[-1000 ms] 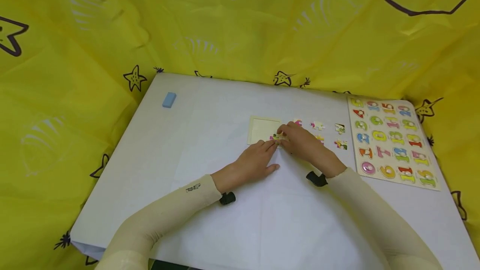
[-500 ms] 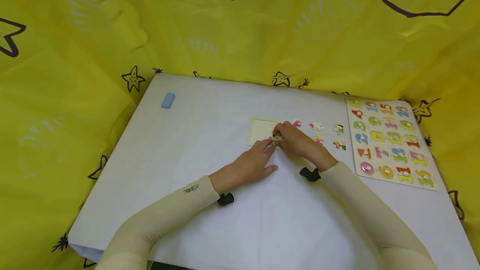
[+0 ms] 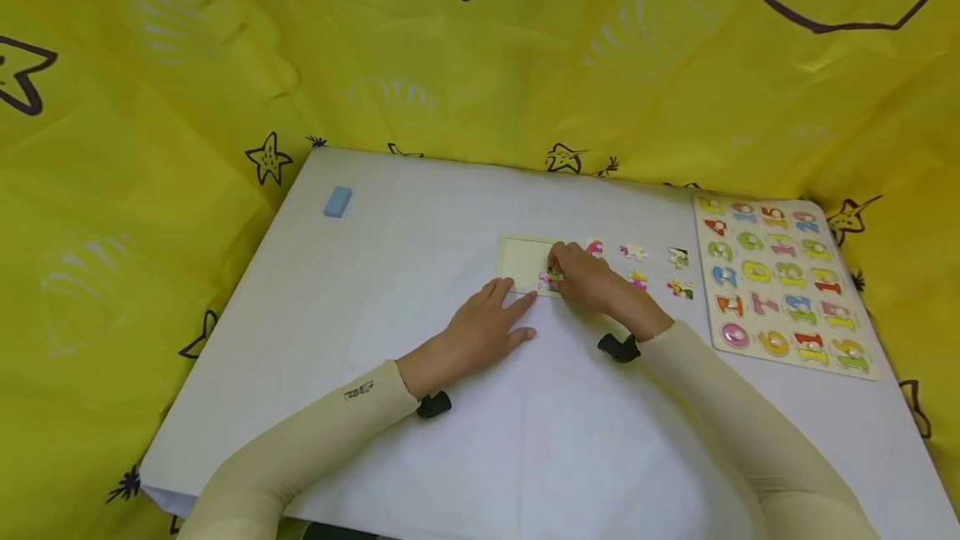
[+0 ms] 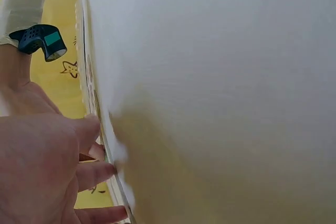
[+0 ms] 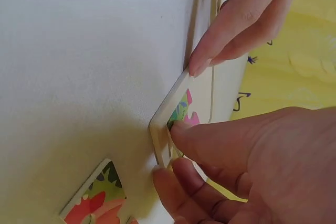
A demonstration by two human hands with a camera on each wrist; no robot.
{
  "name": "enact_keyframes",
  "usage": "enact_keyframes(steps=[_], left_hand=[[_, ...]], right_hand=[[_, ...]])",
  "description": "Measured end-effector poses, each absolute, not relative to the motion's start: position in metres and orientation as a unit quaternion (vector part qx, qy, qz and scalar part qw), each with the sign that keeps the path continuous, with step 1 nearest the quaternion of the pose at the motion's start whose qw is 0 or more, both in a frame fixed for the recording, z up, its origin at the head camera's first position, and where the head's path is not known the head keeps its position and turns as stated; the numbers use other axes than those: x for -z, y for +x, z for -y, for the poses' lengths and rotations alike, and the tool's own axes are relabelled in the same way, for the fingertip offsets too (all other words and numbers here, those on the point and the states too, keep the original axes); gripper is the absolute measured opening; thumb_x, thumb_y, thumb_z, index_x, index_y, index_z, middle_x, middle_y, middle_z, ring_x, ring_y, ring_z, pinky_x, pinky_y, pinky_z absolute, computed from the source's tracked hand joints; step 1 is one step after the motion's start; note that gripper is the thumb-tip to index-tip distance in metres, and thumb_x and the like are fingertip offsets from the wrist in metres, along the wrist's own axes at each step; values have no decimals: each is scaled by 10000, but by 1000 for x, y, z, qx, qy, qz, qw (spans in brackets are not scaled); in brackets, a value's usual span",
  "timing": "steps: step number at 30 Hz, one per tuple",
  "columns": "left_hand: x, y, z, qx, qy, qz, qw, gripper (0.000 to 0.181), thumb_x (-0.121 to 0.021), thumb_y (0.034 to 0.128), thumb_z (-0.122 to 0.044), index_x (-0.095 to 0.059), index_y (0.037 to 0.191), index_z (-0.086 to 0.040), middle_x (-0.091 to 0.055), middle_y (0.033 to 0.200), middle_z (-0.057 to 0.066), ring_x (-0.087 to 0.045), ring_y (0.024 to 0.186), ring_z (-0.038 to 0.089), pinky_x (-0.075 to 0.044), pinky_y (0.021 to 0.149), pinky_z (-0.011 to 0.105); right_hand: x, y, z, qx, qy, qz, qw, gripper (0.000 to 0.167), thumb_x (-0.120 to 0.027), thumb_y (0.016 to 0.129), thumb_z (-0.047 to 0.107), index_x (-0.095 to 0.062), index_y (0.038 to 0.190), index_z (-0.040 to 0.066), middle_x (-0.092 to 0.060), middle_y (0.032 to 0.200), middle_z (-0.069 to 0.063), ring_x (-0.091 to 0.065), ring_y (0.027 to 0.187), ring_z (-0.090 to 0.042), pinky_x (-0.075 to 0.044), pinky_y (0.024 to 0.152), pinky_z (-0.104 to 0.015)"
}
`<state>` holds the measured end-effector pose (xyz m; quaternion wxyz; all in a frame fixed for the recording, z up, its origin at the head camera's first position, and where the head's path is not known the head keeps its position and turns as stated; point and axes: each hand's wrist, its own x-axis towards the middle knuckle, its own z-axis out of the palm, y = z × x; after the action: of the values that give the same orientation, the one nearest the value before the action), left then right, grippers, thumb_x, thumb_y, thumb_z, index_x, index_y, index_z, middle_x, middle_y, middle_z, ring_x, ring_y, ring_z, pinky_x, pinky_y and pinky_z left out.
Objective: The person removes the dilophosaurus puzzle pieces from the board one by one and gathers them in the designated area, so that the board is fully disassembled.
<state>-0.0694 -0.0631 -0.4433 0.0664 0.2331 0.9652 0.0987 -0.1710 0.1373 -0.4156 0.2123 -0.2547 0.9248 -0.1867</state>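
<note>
A shallow pale wooden puzzle tray lies on the white table. In its near right corner sits a pink and green jigsaw piece. My right hand is over that corner; its thumb is on the piece and its other fingers curl by the tray's edge, pinching there. My left hand rests with spread, fairly straight fingers at the tray's near left edge, and its fingertips touch the rim in the right wrist view. The left wrist view shows the left palm from below, with the tray edge-on. Part of the piece is hidden under the right hand.
Several loose jigsaw pieces lie to the right of the tray, one with a red and green picture close to the right hand. A number board lies farther right. A blue block sits at the far left.
My left hand has drawn back left from the piece to the tray's near edge, its fingers now spread. My right hand shifted slightly left, then stayed at the corner piece.
</note>
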Motion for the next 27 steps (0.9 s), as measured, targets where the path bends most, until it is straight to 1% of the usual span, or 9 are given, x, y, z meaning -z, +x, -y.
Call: enact_keyframes(steps=[3, 5, 8, 12, 14, 17, 20, 23, 27], left_hand=[[442, -69, 62, -95, 231, -966, 61, 597, -535, 1086, -503, -496, 1590, -185, -463, 1569, 224, -462, 1465, 387, -468, 1153, 473], [442, -70, 61, -86, 232, -967, 61, 603, -533, 1084, -511, -498, 1588, -182, -475, 1565, 223, -471, 1459, 389, -457, 1164, 469], [441, -71, 60, -82, 234, -967, 60, 608, -545, 1079, -510, -510, 1579, -166, -489, 1551, 237, -482, 1451, 405, -429, 1192, 463], [440, -71, 58, -74, 235, -967, 61, 612, -548, 1078, -509, -512, 1577, -156, -494, 1545, 244, -484, 1448, 411, -420, 1201, 456], [441, -71, 58, -71, 237, -967, 58, 612, -549, 1077, -510, -515, 1574, -155, -500, 1541, 245, -490, 1442, 410, -428, 1193, 457], [441, -71, 59, -67, 241, -967, 49, 603, -551, 1077, -508, -524, 1567, -157, -509, 1534, 241, -500, 1429, 403, -447, 1176, 456], [442, -70, 60, -68, 244, -967, 39, 590, -564, 1076, -495, -531, 1561, -160, -513, 1529, 239, -508, 1421, 402, -467, 1158, 460], [442, -69, 61, -72, 245, -966, 34, 584, -578, 1074, -482, -533, 1559, -160, -515, 1524, 239, -511, 1417, 407, -481, 1143, 469], [443, -69, 62, -73, 246, -966, 39, 585, -576, 1075, -479, -524, 1566, -165, -505, 1531, 234, -502, 1425, 407, -479, 1146, 467]], right_hand=[[415, -170, -137, 201, -248, -925, 206, 233, -630, 1019, 44, -530, 1228, 20, -582, 1112, -156, -574, 1025, -319, -450, 928, -542], [415, -170, -138, 213, -244, -924, 201, 226, -620, 1010, 23, -533, 1219, 21, -588, 1094, -147, -572, 1007, -311, -450, 922, -527], [416, -169, -140, 240, -241, -920, 192, 213, -603, 991, -13, -545, 1194, 17, -597, 1069, -141, -570, 977, -296, -472, 916, -481], [417, -170, -147, 274, -258, -908, 186, 155, -587, 979, -27, -583, 1129, 13, -611, 985, -127, -562, 894, -268, -498, 818, -401], [417, -170, -154, 289, -267, -899, 193, 123, -602, 983, -18, -622, 1098, 22, -632, 966, -111, -569, 883, -251, -496, 805, -381], [411, -170, -169, 310, -281, -884, 211, 93, -625, 1003, 14, -681, 1071, 44, -669, 985, -85, -591, 897, -221, -517, 807, -364], [400, -170, -191, 320, -289, -877, 211, 82, -643, 1013, 35, -711, 1057, 50, -691, 1007, -78, -608, 915, -209, -536, 826, -347], [392, -169, -218, 323, -276, -882, 205, 77, -656, 1033, 94, -720, 1061, 62, -710, 1027, -71, -630, 934, -203, -550, 836, -304], [386, -165, -262, 312, -247, -894, 205, 131, -646, 1059, 158, -712, 1095, 51, -727, 1035, -85, -643, 921, -160, -545, 800, -262]])
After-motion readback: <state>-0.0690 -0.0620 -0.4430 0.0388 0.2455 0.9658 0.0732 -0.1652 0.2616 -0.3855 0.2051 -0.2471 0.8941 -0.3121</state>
